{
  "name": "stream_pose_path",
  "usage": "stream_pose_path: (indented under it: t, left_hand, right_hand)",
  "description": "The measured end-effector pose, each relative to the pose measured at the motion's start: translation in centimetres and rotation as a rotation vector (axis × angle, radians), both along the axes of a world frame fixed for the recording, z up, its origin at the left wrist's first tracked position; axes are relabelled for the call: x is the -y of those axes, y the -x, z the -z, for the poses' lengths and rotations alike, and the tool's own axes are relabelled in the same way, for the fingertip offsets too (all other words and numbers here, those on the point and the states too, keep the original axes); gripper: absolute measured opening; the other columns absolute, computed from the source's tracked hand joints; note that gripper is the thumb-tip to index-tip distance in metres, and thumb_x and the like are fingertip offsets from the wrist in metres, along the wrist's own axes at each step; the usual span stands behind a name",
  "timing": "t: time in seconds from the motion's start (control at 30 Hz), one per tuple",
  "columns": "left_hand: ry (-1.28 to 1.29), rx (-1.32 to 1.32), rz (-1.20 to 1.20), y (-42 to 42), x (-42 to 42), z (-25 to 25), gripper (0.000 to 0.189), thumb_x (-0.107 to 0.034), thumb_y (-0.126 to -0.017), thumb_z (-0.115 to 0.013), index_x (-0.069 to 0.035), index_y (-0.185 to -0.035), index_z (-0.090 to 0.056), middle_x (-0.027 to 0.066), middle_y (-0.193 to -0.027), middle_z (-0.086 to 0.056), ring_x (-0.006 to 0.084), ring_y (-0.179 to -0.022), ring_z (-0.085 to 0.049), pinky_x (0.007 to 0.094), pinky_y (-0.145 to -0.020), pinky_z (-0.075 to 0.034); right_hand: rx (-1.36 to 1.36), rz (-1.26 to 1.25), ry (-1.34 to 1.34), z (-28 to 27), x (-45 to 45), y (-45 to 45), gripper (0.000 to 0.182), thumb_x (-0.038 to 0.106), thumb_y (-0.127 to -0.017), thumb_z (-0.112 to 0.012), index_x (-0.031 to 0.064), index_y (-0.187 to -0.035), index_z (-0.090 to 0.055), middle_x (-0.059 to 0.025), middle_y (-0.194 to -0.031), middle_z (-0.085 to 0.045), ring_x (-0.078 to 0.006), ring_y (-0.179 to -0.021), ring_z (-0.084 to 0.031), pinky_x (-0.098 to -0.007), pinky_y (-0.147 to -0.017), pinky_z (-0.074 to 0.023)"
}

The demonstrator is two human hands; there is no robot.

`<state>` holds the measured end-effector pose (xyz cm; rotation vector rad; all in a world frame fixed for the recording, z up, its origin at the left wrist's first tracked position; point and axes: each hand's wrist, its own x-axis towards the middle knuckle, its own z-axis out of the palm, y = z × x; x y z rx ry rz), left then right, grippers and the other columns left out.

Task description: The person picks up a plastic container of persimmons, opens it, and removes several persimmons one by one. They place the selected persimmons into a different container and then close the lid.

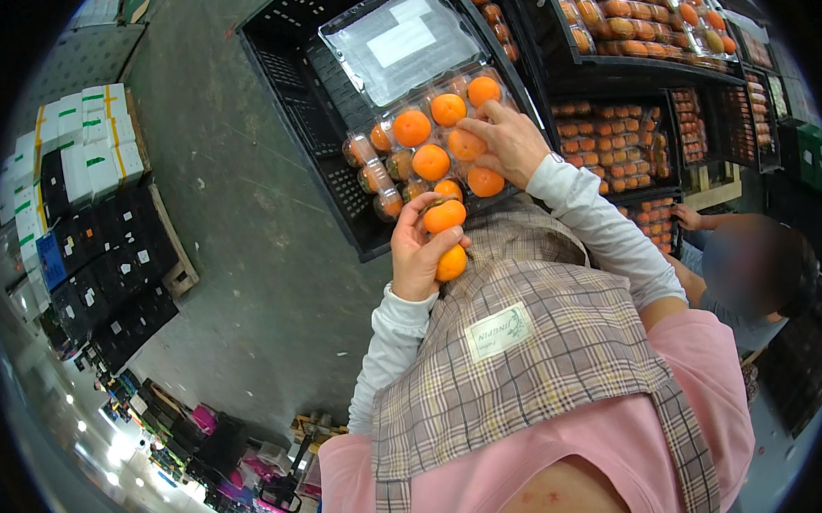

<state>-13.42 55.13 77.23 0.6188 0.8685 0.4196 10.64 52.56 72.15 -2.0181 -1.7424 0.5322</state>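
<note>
My left hand (421, 246) holds two orange persimmons (444, 216), one above the other, in front of the plaid apron. Just beyond it lies an opened clear plastic clamshell pack (455, 93) with several persimmons in rows in its tray. My right hand (509, 139) reaches over the tray's right side, its fingers on a persimmon (467, 145) there. The pack's raised lid (402, 44) bears white labels and leans back over a black plastic crate (295, 124). At the tray's left, a closed clear pack of persimmons (373, 175) stands on edge.
Black crates of packed persimmons (612, 144) are stacked at the right. A co-worker (742, 283) is close by at the lower right, one hand at a crate. White boxes (96, 139) and black crates (108, 263) stand on pallets at the left, across the green floor (244, 215).
</note>
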Motion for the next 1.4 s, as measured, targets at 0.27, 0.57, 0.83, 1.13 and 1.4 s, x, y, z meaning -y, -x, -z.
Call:
stream_pose_path:
  t: [0.27,0.57,0.83,1.13,1.4]
  left_hand:
    - [-0.061,-0.007,0.041,-0.4,-0.1,-0.6,0.059,0.007,-0.082,-0.075,-0.003,-0.136,-0.053,0.0122,-0.120,-0.061,0.0199,-0.088,-0.068,0.0330,-0.079,-0.060]
    - [-0.209,0.036,0.045,-2.6,0.4,-2.4,0.061,0.007,-0.084,-0.074,-0.002,-0.139,-0.051,0.0151,-0.126,-0.061,0.0200,-0.091,-0.068,0.0325,-0.080,-0.059]
    - [-0.150,0.063,0.032,-4.3,0.7,-1.5,0.058,0.002,-0.086,-0.076,0.000,-0.137,-0.050,0.0145,-0.126,-0.061,0.0207,-0.103,-0.067,0.0314,-0.082,-0.059]
    - [0.126,0.148,-0.046,-6.1,0.7,-0.8,0.041,-0.018,-0.097,-0.069,-0.005,-0.131,-0.048,0.0112,-0.118,-0.065,0.0177,-0.091,-0.068,0.0319,-0.079,-0.059]
    - [0.051,0.121,-0.209,-9.1,0.6,-1.9,0.036,-0.025,-0.104,-0.059,-0.005,-0.130,-0.046,0.0096,-0.126,-0.058,0.0210,-0.117,-0.059,0.0377,-0.102,-0.049]
  right_hand:
    - [0.174,-0.017,0.080,-0.4,0.6,-0.1,0.047,0.026,-0.085,-0.076,0.0217,-0.130,-0.064,-0.0009,-0.117,-0.062,-0.0207,-0.107,-0.062,-0.0404,-0.086,-0.0416]
    - [-0.137,0.022,0.042,-0.3,1.1,-1.1,0.051,0.017,-0.086,-0.072,0.0151,-0.135,-0.061,-0.0064,-0.117,-0.063,-0.0235,-0.102,-0.063,-0.0385,-0.083,-0.0488]
    - [-0.869,-0.096,-0.104,-7.4,4.3,-1.0,0.051,0.007,-0.080,-0.066,0.0081,-0.131,-0.061,-0.0110,-0.120,-0.063,-0.0271,-0.113,-0.062,-0.0392,-0.095,-0.0527]
    - [-0.663,0.087,-0.193,-7.2,5.6,-1.1,0.053,0.020,-0.078,-0.082,0.0046,-0.125,-0.064,-0.0125,-0.110,-0.063,-0.0224,-0.096,-0.064,-0.0302,-0.078,-0.0557]
    - [-0.633,0.010,-0.223,-6.4,7.4,0.9,0.062,0.032,-0.073,-0.088,0.0052,-0.123,-0.064,-0.0127,-0.117,-0.058,-0.0253,-0.102,-0.065,-0.0328,-0.083,-0.0590]
